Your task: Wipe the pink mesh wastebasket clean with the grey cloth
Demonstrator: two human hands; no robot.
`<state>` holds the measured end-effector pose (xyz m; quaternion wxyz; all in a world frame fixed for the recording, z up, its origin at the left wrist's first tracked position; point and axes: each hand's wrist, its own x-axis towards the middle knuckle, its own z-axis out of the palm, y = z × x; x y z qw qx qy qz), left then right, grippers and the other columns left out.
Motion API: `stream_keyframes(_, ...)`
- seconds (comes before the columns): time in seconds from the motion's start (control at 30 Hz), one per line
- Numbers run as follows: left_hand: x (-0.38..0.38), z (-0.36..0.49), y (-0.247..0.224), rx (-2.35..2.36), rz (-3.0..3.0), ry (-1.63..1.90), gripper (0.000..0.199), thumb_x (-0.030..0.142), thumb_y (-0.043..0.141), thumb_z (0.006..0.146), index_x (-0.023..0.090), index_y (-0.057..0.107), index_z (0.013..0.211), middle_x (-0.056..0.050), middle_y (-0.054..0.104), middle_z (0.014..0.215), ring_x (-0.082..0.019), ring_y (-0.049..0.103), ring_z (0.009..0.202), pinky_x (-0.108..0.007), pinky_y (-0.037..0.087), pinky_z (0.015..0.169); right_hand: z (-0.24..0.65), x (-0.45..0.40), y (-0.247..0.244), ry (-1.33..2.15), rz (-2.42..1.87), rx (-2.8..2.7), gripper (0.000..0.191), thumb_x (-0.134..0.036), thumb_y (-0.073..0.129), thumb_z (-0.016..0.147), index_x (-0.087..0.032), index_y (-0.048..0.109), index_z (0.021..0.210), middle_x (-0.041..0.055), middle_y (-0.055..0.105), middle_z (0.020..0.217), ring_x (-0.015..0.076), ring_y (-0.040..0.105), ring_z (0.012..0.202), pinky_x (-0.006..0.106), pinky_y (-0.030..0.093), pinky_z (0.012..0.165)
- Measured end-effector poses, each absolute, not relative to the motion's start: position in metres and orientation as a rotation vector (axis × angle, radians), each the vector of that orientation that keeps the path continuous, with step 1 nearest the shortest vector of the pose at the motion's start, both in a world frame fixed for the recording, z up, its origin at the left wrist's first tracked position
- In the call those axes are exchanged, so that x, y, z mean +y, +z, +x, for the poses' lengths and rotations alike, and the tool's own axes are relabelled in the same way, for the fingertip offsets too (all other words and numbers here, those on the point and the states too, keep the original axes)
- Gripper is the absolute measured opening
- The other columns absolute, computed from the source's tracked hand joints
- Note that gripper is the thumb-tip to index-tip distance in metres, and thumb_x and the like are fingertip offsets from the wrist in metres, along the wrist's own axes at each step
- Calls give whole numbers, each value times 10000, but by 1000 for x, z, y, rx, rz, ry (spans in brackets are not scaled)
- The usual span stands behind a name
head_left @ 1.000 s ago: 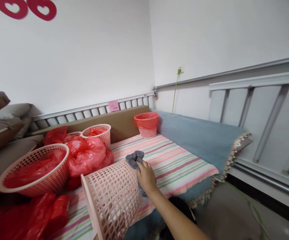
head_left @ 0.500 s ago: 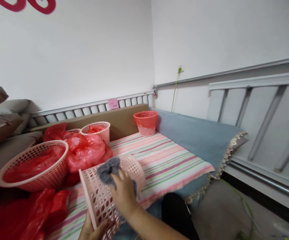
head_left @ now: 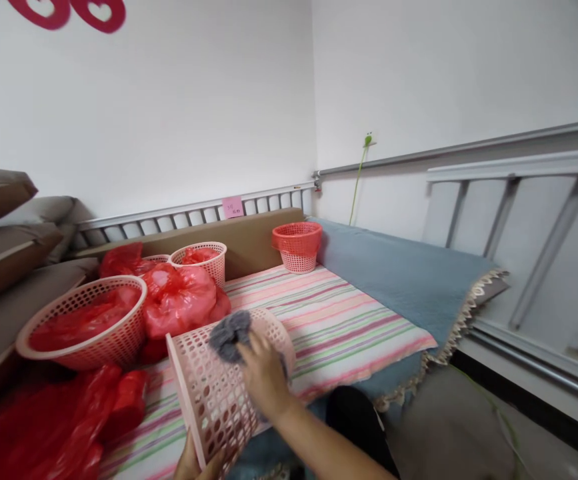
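Note:
A pink perforated plastic basket (head_left: pixel 213 393) lies tilted on its side in front of me, its rim toward the lower left. My left hand (head_left: pixel 199 463) grips that rim from below, at the bottom edge of the view. Pressed to the basket's upper side is a grey cloth (head_left: pixel 232 335), bunched under the fingers of my right hand (head_left: pixel 265 373). Part of the cloth also shows beyond the hand, near the basket's base. Behind the basket sits a knotted red plastic bag (head_left: pixel 181 300).
A wide pink basket (head_left: pixel 86 353) with red plastic inside stands left, near loose red bags (head_left: pixel 43 420). Further back are a bag-filled basket (head_left: pixel 213 267) and a red-lined basket (head_left: pixel 297 250). Cushions (head_left: pixel 3 247) pile at left on the seat with a striped cloth (head_left: pixel 349 327).
My right hand and the grey cloth have shifted slightly along the basket's side. The whole view has swung a little left, so things appear further right. Both hands keep their holds.

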<state>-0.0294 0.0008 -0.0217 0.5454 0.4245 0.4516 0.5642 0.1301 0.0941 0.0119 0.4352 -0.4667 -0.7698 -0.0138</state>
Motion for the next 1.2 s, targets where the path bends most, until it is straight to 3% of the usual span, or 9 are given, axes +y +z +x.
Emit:
stream_keyframes(0.13,-5,-30,-27,1031,1086,1224,918,389,770,650,231,289,1416,-125,656,1206,-299,515,1212,-356,398,1034,173,131,5,-74,-1487,-1769,404,-110,475,802,-167,575,1189,110,556,1181,239,459,1066,347,360,948)
stream_keyframes(0.3,-3,-34,-7,1087,1068,1258,941,346,719,716,266,135,1449,-109,563,1328,-292,503,1223,-399,376,1049,184,133,-5,-150,-1551,-1772,421,-112,478,805,-196,564,1208,92,528,1232,233,455,1074,331,352,950)
stream_keyframes(0.47,7,-34,24,1189,1196,1360,813,274,655,764,261,193,1432,-87,501,1386,-270,440,1278,-401,273,1109,183,126,-6,-140,-1576,-1778,419,-107,474,803,-169,567,1206,113,521,1244,239,461,1074,338,352,953)
stream_keyframes(0.67,4,-28,6,1341,1233,1342,749,368,614,779,182,254,1408,-141,511,1362,-283,429,1284,-407,243,1118,149,101,14,-18,-1476,-1820,381,-150,487,819,-179,574,1188,118,520,1245,252,447,1122,373,343,972)
stream_keyframes(0.93,-5,-26,5,1385,1199,1371,647,433,713,636,216,527,1217,-94,669,1181,-356,491,1216,-454,401,1025,76,33,48,197,-1016,-2061,249,-237,569,807,-232,604,1054,64,526,1182,211,442,1070,359,364,934)
stream_keyframes(1.1,-7,-25,1,1373,1127,1322,804,494,714,636,163,414,1305,-158,556,1320,-340,474,1238,-433,322,1079,115,81,30,39,-1211,-1978,404,-124,503,797,-223,560,1185,86,504,1247,222,419,1123,356,341,954)
stream_keyframes(1.2,-8,-22,-1,1345,1151,1306,833,481,696,677,150,349,1359,-167,586,1281,-321,484,1234,-425,285,1099,152,117,16,-35,-1470,-1842,398,-124,477,808,-184,567,1190,108,538,1207,233,449,1099,340,345,945)
